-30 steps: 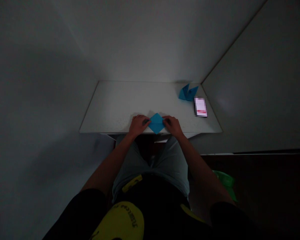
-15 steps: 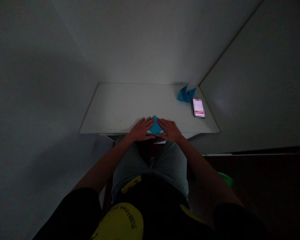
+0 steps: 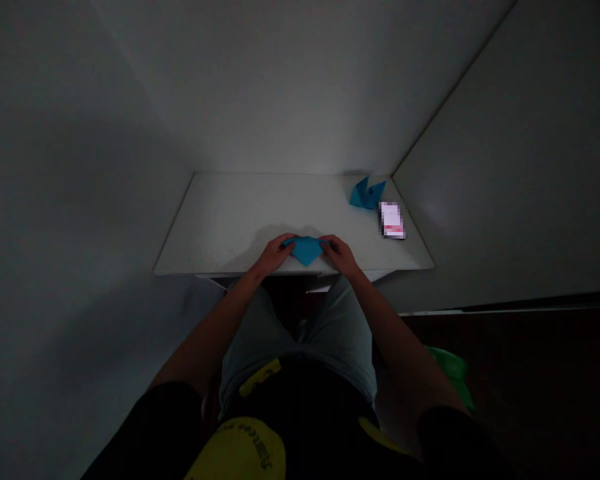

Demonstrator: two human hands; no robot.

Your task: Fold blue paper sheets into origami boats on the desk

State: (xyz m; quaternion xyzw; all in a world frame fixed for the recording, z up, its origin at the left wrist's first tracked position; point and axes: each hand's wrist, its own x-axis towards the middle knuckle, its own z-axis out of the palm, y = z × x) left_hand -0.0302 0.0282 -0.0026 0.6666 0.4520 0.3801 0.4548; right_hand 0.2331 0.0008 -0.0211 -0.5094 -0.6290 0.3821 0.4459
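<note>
Whereas both lay flat before — | left hand (image 3: 275, 255) pinches blue paper (image 3: 307, 251) | right hand (image 3: 341, 255) pinches opposite end

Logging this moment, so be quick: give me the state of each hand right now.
Left hand: closed, pinching the left end of the blue paper.
Right hand: closed, pinching the right end of the blue paper.

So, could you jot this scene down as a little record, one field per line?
Left hand: holding one side of the small blue paper
Right hand: holding its other side
Surface: white table, hands at its near edge
Right end of table: folded blue paper figure; phone, screen pixelated
Lower right: green object, too dim to identify
</note>
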